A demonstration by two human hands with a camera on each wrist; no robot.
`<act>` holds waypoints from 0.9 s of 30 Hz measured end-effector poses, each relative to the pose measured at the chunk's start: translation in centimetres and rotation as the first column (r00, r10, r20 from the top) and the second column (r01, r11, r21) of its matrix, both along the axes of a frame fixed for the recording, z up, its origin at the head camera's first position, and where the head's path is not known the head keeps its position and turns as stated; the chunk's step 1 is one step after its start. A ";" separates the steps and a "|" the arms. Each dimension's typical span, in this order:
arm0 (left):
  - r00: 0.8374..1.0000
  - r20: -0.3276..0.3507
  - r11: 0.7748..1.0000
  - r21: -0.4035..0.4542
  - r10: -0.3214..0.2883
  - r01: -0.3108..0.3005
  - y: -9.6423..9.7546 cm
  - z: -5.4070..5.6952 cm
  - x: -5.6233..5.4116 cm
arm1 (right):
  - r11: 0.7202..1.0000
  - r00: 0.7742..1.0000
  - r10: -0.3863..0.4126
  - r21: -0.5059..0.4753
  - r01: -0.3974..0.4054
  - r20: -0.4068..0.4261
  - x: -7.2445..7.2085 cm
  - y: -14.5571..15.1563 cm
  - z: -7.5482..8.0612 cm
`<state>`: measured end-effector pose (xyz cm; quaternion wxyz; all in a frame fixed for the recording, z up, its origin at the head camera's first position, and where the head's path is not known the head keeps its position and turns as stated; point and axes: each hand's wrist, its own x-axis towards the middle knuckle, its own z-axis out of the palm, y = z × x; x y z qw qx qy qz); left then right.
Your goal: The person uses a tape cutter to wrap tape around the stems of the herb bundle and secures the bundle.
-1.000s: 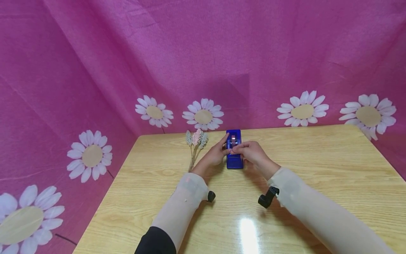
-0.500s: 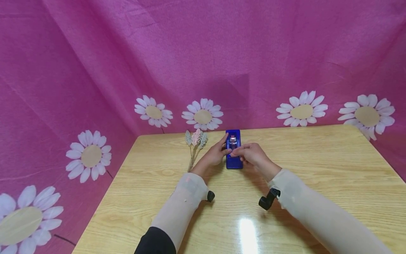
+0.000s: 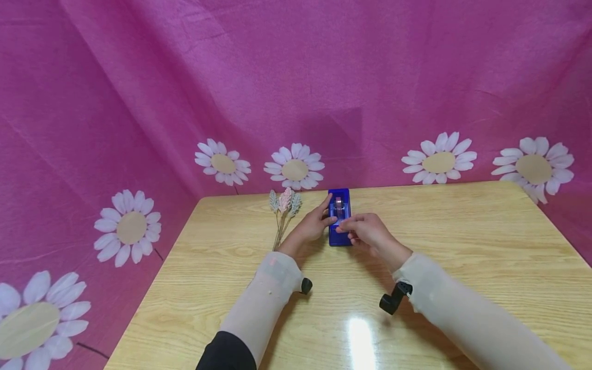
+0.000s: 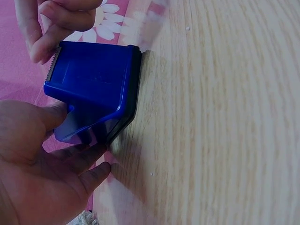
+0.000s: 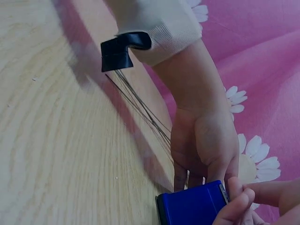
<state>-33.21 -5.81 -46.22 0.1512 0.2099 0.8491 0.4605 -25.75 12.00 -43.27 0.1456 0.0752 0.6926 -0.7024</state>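
Observation:
A blue tape dispenser (image 3: 339, 237) stands lengthwise near the table's far edge, a roll of tape (image 3: 339, 204) seated in its top. My left hand (image 3: 313, 224) grips its left side, thumb towards the front and fingers around the side, as the left wrist view shows. At the front end, close to the serrated cutter (image 4: 52, 65), thumb and forefinger of my right hand (image 3: 371, 232) pinch the tape's end. The strip is too clear and small to make out well. The right wrist view shows the dispenser (image 5: 194, 206) between both hands.
Dried-flower stems (image 3: 284, 205) with pink and grey heads lie left of the dispenser, partly behind my left wrist. A pink cloth (image 3: 379, 92) with white daisies hangs behind the wooden table (image 3: 462, 226). Each wrist carries a black camera mount (image 3: 394, 299).
My right hand has drawn slightly towards me and down along the dispenser's front, fingertips still together. The left hand and dispenser stay in place, apart from a slight shift of the view.

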 end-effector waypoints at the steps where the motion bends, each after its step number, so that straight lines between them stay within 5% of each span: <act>1: 1.000 0.000 1.000 0.001 0.000 0.000 0.0 0.0 0.0 | 1.000 1.000 0.000 0.000 0.000 0.000 0.1 0.0 -0.1; 27: 1.000 0.004 1.000 0.011 0.006 -0.006 0.0 -0.1 0.1 | 0.999 0.999 0.032 0.000 -0.032 -0.013 2.1 -0.1 0.0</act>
